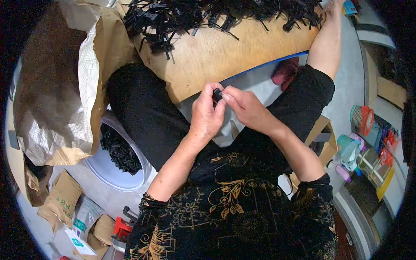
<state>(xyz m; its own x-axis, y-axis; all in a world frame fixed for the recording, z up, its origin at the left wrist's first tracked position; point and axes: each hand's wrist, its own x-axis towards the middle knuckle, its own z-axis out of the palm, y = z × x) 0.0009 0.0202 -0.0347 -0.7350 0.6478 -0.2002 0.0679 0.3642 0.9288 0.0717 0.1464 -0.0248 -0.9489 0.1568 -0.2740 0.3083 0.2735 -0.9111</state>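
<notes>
A small black plastic part (217, 95) is held between my two hands, just off the near edge of the wooden board. My left hand (207, 112) closes its fingers and thumb round it. From the other side, my right hand (248, 109) pinches its end; fingers cover most of the part, so its exact kind cannot be made out. A pile of black plastic pieces with thin arms (173, 21) spreads along the far side of the board (208, 56).
Left of my leg stands a white tub (141, 175) holding many short black pieces (119, 149). Beyond it a big open paper sack (93, 56) leans upright. Brown packages (63, 195) lie lower left. A cardboard box (323, 141) and a rack of colourful goods (368, 160) are at right.
</notes>
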